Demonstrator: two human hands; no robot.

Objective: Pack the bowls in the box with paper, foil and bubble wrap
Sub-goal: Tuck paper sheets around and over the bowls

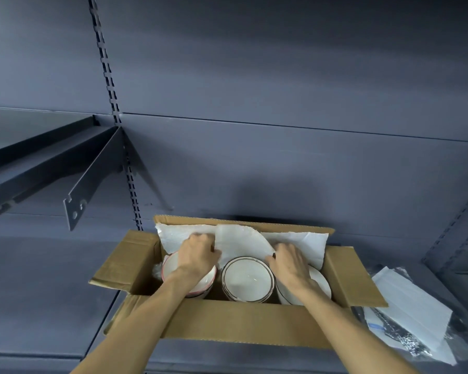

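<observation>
Three stacks of white bowls (247,279) sit in the open cardboard box (235,326) on a dark grey shelf (52,292). Left hand (197,253) and right hand (289,261) each pinch the white wrap sheet (241,242) standing at the middle stack's 12 o'clock. No writing readable. Outer stacks partly hidden by arms. More sheets (408,314) lie at the box's 3 o'clock

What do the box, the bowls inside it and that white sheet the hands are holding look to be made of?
The box looks like brown corrugated cardboard, matte, with creased flaps. The bowls seem to be glazed ceramic: white, glossy, with thin dark rim lines. The white sheet, which both hands grip, left and right, is translucent and softly textured, probably foam or bubble wrap; I cannot tell which.
</observation>
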